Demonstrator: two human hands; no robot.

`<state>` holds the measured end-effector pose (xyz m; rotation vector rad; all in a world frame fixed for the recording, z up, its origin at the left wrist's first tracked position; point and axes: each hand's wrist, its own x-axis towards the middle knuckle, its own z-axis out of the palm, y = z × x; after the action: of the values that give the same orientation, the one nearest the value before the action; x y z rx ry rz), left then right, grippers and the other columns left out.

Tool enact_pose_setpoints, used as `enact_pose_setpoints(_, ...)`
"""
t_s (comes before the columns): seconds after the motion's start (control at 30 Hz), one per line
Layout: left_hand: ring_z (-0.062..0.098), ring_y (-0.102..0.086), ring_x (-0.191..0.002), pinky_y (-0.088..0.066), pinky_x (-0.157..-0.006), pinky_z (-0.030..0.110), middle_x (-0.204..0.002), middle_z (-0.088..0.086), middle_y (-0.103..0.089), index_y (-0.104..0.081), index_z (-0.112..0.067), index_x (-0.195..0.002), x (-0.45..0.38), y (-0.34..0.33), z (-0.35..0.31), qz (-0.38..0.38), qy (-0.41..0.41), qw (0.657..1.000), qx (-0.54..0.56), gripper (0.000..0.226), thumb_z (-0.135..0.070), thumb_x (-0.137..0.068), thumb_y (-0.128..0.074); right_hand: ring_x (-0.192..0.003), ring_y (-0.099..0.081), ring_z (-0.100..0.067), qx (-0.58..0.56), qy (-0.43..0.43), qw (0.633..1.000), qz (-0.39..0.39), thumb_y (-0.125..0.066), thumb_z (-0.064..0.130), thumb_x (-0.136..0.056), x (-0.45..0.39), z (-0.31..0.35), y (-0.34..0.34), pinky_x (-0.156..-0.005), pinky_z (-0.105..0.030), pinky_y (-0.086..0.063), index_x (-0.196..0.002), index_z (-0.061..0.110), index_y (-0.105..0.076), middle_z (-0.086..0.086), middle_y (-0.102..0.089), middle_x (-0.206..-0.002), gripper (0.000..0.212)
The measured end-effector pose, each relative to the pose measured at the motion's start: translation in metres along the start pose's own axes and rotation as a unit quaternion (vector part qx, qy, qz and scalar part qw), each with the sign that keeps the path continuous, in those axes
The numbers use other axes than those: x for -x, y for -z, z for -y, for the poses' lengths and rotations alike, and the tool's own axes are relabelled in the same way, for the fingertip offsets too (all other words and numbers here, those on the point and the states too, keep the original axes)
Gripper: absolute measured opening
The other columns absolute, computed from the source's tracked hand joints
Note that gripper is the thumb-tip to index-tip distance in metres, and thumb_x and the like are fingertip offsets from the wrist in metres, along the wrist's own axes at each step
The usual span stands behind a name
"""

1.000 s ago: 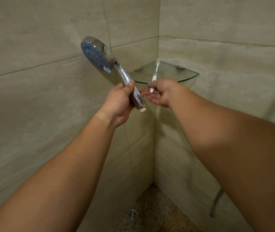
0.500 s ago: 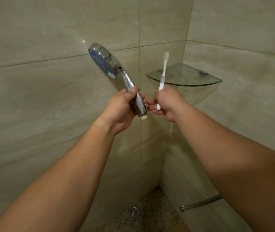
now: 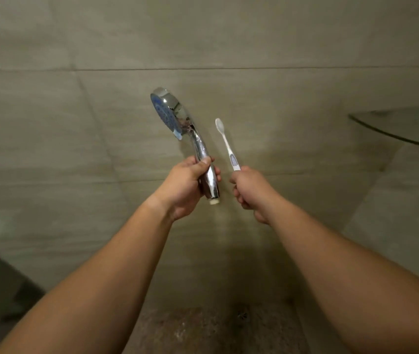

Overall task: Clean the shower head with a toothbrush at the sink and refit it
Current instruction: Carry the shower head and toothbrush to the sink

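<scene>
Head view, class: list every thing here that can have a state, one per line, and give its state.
Shower head: off its hose, held upright by the handle, blue spray face turned left.
Toothbrush: held upright, brush end up, apart from the shower head.
Left hand: gripping the shower head's handle.
Right hand: gripping the toothbrush's lower handle.
Glass shelf: fixed in the corner, nothing visible on it.

Beige tiled wall (image 3: 50, 149); glass corner shelf (image 3: 407, 129) right; speckled floor (image 3: 203, 328).
</scene>
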<state>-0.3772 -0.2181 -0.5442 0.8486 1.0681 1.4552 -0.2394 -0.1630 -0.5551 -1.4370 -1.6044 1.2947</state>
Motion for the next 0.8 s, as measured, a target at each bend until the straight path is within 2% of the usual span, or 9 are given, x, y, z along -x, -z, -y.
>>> enact_pose_setpoints(0.07, 0.022, -0.06, -0.075, -0.043, -0.073, 0.036, -0.082, 0.009, -0.063, -0.051, -0.006, -0.117, 0.017, 0.033, -0.007, -0.029, -0.006, 1.0, -0.01, 0.016, -0.016, -0.106, -0.045, -0.053, -0.042, -0.014, -0.004, 0.037, 0.999, 0.038, -0.044, 0.039, -0.095, 0.003, 0.003, -0.034, -0.049, -0.024, -0.03, -0.095, 0.022, -0.057, 0.0, -0.05, -0.065, 0.021)
enact_pose_setpoints(0.13, 0.022, -0.06, -0.077, -0.043, -0.073, 0.037, -0.082, 0.008, -0.063, -0.052, -0.008, -0.114, 0.036, 0.064, -0.011, -0.057, -0.006, 0.998, -0.022, 0.013, -0.016, -0.106, -0.045, -0.058, -0.043, -0.012, -0.006, 0.065, 0.996, 0.065, -0.039, 0.046, -0.1, 0.01, 0.004, -0.066, -0.054, -0.024, -0.032, -0.102, 0.022, -0.059, 0.003, -0.049, -0.067, 0.031)
enact_pose_setpoints(0.33, 0.021, -0.059, -0.08, -0.044, -0.077, 0.037, -0.084, 0.008, -0.061, -0.052, -0.007, -0.115, 0.093, 0.142, -0.027, -0.145, -0.018, 0.987, -0.066, 0.014, -0.017, -0.106, -0.047, -0.05, -0.048, -0.012, -0.081, 0.056, 0.985, 0.144, -0.04, 0.034, -0.104, 0.029, 0.021, -0.157, -0.046, -0.023, -0.042, -0.09, 0.023, -0.058, -0.003, -0.053, -0.068, 0.026)
enact_pose_setpoints(0.5, 0.021, -0.06, -0.08, -0.045, -0.078, 0.038, -0.087, 0.009, -0.062, -0.055, -0.009, -0.11, 0.13, 0.183, -0.04, -0.24, -0.047, 0.966, -0.081, 0.011, -0.017, -0.106, -0.047, -0.04, -0.045, -0.006, -0.111, 0.08, 0.968, 0.212, -0.044, 0.032, -0.103, 0.035, 0.038, -0.218, -0.043, -0.022, -0.04, -0.104, 0.026, -0.062, 0.001, -0.054, -0.062, 0.019)
enact_pose_setpoints(0.6, 0.021, -0.061, -0.082, -0.045, -0.081, 0.039, -0.089, 0.008, -0.063, -0.057, -0.011, -0.109, 0.15, 0.199, -0.039, -0.298, -0.062, 0.949, -0.078, 0.012, -0.018, -0.105, -0.048, -0.042, -0.045, -0.005, -0.104, 0.086, 0.957, 0.257, -0.044, 0.035, -0.101, 0.039, 0.041, -0.244, -0.045, -0.025, -0.041, -0.106, 0.035, -0.061, 0.004, -0.055, -0.061, 0.017)
enact_pose_setpoints(0.7, 0.02, -0.062, -0.08, -0.046, -0.08, 0.038, -0.088, 0.006, -0.065, -0.057, -0.011, -0.108, 0.171, 0.207, -0.034, -0.356, -0.075, 0.929, -0.065, 0.012, -0.018, -0.105, -0.048, -0.05, -0.05, -0.009, -0.083, 0.094, 0.941, 0.313, -0.044, 0.033, -0.102, 0.048, 0.045, -0.262, -0.049, -0.026, -0.045, -0.107, 0.031, -0.061, 0.001, -0.058, -0.066, 0.017)
enact_pose_setpoints(0.8, 0.018, -0.063, -0.077, -0.047, -0.074, 0.035, -0.086, 0.005, -0.066, -0.056, -0.011, -0.106, 0.196, 0.211, -0.027, -0.418, -0.09, 0.903, -0.045, 0.01, -0.018, -0.105, -0.049, -0.054, -0.051, -0.011, -0.064, 0.104, 0.921, 0.369, -0.043, 0.028, -0.103, 0.062, 0.048, -0.279, -0.05, -0.025, -0.045, -0.098, 0.026, -0.06, -0.003, -0.057, -0.071, 0.018)
